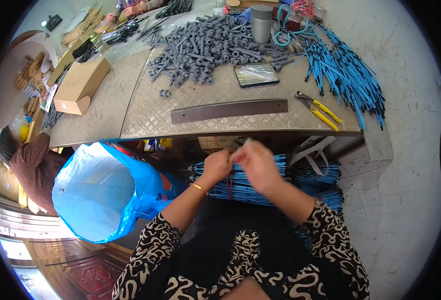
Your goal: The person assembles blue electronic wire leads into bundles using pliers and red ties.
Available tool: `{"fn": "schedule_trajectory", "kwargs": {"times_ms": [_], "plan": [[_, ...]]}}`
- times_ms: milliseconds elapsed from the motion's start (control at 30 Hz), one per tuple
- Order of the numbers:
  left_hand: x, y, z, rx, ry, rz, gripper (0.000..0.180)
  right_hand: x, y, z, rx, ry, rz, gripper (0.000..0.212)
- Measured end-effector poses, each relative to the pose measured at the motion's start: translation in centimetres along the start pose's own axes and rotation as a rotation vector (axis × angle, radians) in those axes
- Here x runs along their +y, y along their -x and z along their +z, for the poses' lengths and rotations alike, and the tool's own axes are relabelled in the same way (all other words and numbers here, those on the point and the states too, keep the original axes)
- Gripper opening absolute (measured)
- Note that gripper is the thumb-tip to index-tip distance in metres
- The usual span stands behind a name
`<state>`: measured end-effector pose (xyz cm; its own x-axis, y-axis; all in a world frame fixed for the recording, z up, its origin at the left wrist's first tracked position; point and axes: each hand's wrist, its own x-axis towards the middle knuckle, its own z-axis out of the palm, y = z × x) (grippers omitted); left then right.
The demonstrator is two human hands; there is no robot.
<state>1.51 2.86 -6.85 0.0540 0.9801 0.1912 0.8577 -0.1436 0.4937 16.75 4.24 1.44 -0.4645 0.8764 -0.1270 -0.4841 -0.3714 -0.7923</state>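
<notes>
Rod bundle [253, 187]: lies crosswise below the near edge of the counter [308, 120], just in front of the black-clad lap and beneath both hands. For the left hand [216, 167], forearm reaching up from the lower edge and slanting inward to the right, back of the hand turned up, fingers curled in toward the thumb. On that wrist, a gold bangle [199, 188]. For the right hand [256, 167], forearm slanting inward to the left, fingers bent and brought close to the left fingertips, blurred. Cannot tell whether touching there or just apart. Cannot tell either, for each hand, whether pinched tight or loosely curled, or whether gripping anything small. Around both forearms, patterned sleeves [148, 245] in black and cream.

Shows many thin, straight rods in bright blue, packed side by side, with dark ends at the left. Crossed near the left hand by a red tie [230, 186]. Partly hidden by the right hand and forearm. To the right, more blue rods [325, 175] in further bunches. Up on the counter, a heap of grey fittings [205, 47], a dark metal strip [230, 111] and yellow-handled pliers [325, 114]. Off to the left, a big blue bag [153, 192], mouth gaping.
</notes>
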Motion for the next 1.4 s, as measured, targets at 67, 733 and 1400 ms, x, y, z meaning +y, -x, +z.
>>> {"fn": "schedule_trajectory", "kwargs": {"times_ms": [67, 733, 1400], "plan": [[0.8, -0.8, 0.6, -0.039, -0.006, -0.087, 0.02, 2.6, 2.9, 0.3, -0.051, 0.275, 0.054, 0.025], [4.7, 8.3, -0.3, -0.458, 1.049, -0.738, 0.039, 7.6, 4.6, -11.3, -0.668, 0.799, -0.115, 0.019], [2.5, 5.7, 1.0, -0.371, 0.474, 0.119, 0.028, 5.1, 7.6, -8.4, -0.556, 0.178, 0.139, 0.03]]}}
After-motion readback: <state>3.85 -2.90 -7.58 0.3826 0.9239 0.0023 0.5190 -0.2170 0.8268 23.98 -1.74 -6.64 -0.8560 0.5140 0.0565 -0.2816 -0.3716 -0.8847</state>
